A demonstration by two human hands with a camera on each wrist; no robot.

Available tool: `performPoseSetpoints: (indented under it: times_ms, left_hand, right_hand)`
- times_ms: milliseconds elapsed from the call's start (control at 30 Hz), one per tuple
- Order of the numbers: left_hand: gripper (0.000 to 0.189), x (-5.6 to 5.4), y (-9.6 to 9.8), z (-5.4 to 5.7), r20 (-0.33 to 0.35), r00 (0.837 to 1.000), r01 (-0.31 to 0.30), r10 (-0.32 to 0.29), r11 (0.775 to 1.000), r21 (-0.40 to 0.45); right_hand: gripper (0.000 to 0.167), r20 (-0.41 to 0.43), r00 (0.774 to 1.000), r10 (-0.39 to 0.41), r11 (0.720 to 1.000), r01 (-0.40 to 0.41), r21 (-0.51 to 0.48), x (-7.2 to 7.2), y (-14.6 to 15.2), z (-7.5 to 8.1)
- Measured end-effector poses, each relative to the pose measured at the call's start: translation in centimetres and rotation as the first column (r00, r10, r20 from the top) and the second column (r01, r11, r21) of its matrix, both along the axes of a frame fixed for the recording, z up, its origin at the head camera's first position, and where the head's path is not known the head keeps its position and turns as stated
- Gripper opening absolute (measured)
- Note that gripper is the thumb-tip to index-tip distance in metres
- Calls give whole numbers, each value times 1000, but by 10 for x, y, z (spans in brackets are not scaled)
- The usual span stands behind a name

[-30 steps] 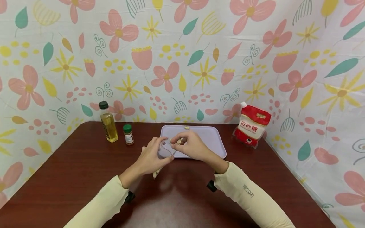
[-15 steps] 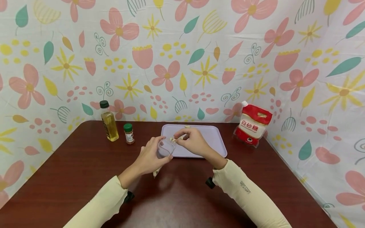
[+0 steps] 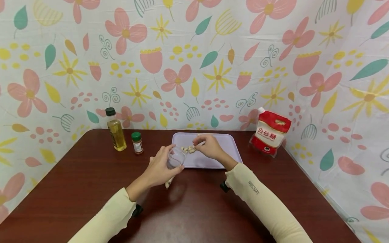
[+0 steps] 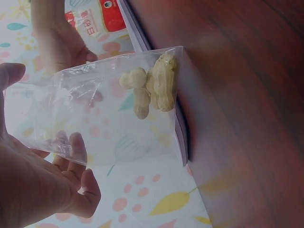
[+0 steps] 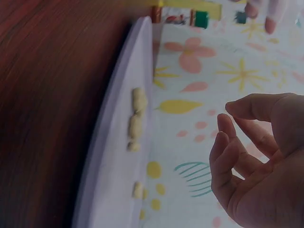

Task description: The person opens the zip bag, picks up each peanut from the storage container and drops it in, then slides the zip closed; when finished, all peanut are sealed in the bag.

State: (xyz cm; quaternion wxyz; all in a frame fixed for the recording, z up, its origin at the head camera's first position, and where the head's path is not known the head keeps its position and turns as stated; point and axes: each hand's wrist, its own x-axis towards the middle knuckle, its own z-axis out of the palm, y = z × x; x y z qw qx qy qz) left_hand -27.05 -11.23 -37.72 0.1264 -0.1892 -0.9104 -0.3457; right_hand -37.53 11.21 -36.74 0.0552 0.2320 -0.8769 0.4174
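My left hand [image 3: 159, 167] grips a clear plastic bag [image 4: 107, 128] by its upper part, thumb and fingers spread around the mouth. Several peanuts in their shells [image 4: 164, 83] lie at the bottom of the bag. Over the pale purple tray [image 3: 220, 152], to the right of the bag, hangs my right hand [image 3: 209, 147]. Its fingers are loosely bent, with the thumb close to the index finger, and nothing shows between them in the right wrist view. Several more peanuts [image 3: 189, 149] lie on the tray, just left of the right fingertips; the right wrist view shows these peanuts [image 5: 136, 126] too.
At the back left stand an oil bottle [image 3: 116, 133] with a dark cap and a small spice jar [image 3: 137, 144] with a green lid. A red and white sugar pouch [image 3: 268, 133] stands at the back right. Flowered cloth hangs behind the brown table [image 3: 197, 209].
My right hand has moved from the bag's mouth to the right over the tray, uncovering more of the peanuts there. The left hand stays nearly in place with the bag.
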Motion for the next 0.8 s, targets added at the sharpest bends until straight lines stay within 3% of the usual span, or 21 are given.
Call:
performPoseSetpoints:
  times_ms: [400,800]
  left_hand:
    - [78,-2,-3,2,-19,1000,7,-7,1000,0]
    - [78,-1,-4,2,-2,1000,0,0,1000,-2]
  right_hand:
    - [14,-35,999,26,984,-19,176,-32,-1,-24]
    - [12,-27,998,48,946,-36,323,-43,-9,-34]
